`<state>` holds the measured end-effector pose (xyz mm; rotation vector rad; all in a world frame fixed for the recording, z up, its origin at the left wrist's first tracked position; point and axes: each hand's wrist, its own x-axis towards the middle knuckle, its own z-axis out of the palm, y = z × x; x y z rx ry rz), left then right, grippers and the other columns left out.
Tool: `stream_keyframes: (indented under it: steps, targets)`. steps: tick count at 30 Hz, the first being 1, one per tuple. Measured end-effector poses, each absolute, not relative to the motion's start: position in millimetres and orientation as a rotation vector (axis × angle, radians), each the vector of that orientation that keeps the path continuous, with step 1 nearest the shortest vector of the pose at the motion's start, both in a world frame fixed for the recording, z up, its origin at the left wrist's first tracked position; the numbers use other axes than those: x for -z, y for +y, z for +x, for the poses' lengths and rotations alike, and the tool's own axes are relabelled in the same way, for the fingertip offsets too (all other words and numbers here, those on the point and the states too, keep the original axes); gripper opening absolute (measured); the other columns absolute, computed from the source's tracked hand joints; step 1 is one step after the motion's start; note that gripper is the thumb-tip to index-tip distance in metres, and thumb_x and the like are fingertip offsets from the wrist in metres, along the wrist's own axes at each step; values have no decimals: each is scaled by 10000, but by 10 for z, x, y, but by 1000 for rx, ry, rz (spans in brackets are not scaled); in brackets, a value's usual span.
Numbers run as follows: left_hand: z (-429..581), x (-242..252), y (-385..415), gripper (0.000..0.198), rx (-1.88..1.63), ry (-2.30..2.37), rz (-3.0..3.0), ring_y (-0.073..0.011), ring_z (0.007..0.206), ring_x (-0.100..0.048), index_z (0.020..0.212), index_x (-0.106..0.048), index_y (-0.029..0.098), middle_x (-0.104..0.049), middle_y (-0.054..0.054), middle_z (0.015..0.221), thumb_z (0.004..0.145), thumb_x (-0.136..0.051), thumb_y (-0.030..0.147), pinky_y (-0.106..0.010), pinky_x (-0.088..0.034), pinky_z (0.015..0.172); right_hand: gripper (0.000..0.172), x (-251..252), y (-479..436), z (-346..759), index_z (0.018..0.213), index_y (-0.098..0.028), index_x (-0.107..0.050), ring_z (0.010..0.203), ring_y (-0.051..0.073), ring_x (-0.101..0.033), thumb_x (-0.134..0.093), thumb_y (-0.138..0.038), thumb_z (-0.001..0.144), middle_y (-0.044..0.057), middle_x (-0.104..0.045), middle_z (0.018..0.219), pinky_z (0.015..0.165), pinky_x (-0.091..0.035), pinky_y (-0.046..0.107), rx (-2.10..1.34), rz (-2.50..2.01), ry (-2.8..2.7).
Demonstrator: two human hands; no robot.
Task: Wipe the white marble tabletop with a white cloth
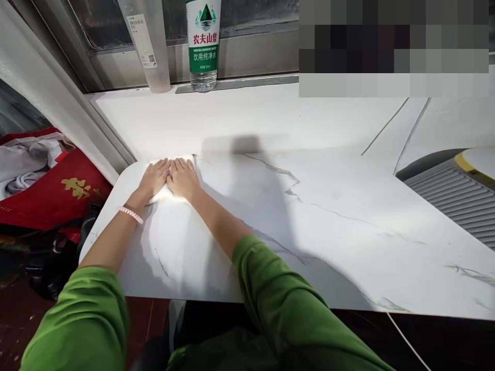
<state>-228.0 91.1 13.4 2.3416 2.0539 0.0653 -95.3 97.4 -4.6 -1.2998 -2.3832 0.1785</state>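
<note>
Both my hands lie flat, side by side, at the far left corner of a white marble-patterned table [309,221]. My left hand [154,178] has its fingers stretched out and pressed down on a white cloth or paper [160,195] that shows between and under the hands. My right hand [183,179] lies flat beside it, fingers extended, on the same white sheet. A pink coiled band circles my left wrist. Both arms wear green sleeves pushed up.
A green-labelled water bottle [203,44] and a frosted tall container [149,46] stand on the window sill behind the table. Red fabric and bags [58,190] lie at the left, below table height. A grey ribbed appliance [456,198] sits at the right.
</note>
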Motion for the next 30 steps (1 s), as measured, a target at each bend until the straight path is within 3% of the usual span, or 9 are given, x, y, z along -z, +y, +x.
stream_keyframes:
  steps: [8,22,26,30]
  targets:
    - [-2216,-146,775,547,-27,2069,2322,-204,1531,-168,1569,-258,125,-221,-99,1650,1038,-178,233,-446,-115,1243,580,50,863,-914,1491,55,-361,1481,313,-284,-347,-235,989,228,-376,1560,1231,-146,465,-173,-1330,-2386]
    - [-2950,-113,-1381,581,-162,2117,2329,-193,1507,-253,1540,-354,174,-315,-72,1617,1013,-137,289,-458,-195,1237,680,-230,-984,-1403,1479,122,-321,1462,451,-260,-406,-315,965,352,-303,1538,1184,-153,634,-380,-1051,-2671]
    - [-3037,-116,-1362,572,-163,2129,2331,-188,1499,-277,1524,-386,203,-361,-47,1599,1000,-166,270,-463,-206,1238,655,-257,-894,-1502,1472,84,-365,1446,457,-294,-416,-318,957,355,-337,1524,1168,-177,640,-377,-1041,-2667]
    - [-3037,-78,-916,568,-176,2178,2302,-186,1495,-287,1513,-392,150,-358,-76,1599,996,-177,247,-435,-201,1240,609,-165,-478,-1534,1463,63,-391,1447,417,-308,-380,-294,969,318,-371,1527,1186,-166,600,-293,-1026,-2617]
